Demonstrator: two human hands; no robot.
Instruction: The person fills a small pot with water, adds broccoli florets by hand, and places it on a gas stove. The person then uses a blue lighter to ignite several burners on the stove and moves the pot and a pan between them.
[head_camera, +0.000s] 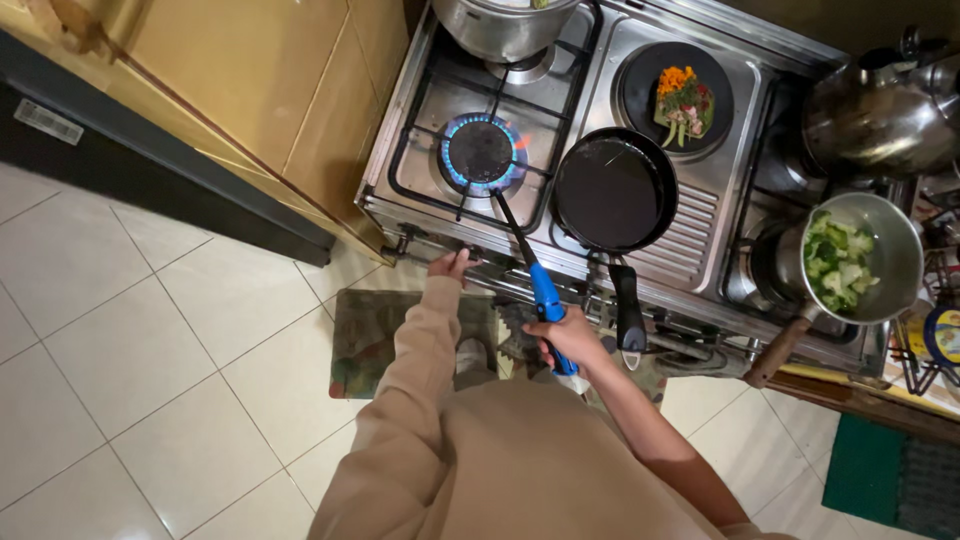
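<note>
A person in a tan long-sleeved top stands at a steel gas stove (700, 215), seen from above. The right hand (570, 338) is closed around the blue handle of a long-nosed gas lighter (535, 275), whose thin dark barrel runs up and away from the fist to the edge of the lit burner (482, 152), where a ring of blue flame burns under the bare grate. The left hand (447, 265) rests against the stove's front edge, fingers curled at the control knobs; how tightly it grips cannot be made out. Just right of the lighter-holding hand, an empty black frying pan (613, 190) sits on the next burner, its handle pointing back toward the person. Farther beyond that hand, a dark plate of chopped vegetables (683, 100) lies on the stovetop. Well out to the right, a steel saucepan of green broccoli pieces (850, 262) stands with its wooden handle angled down. Beyond the flame, a steel pot (500, 25) occupies the rear burner. A patterned mat (385, 340) lies on the tiled floor below the left hand.
</note>
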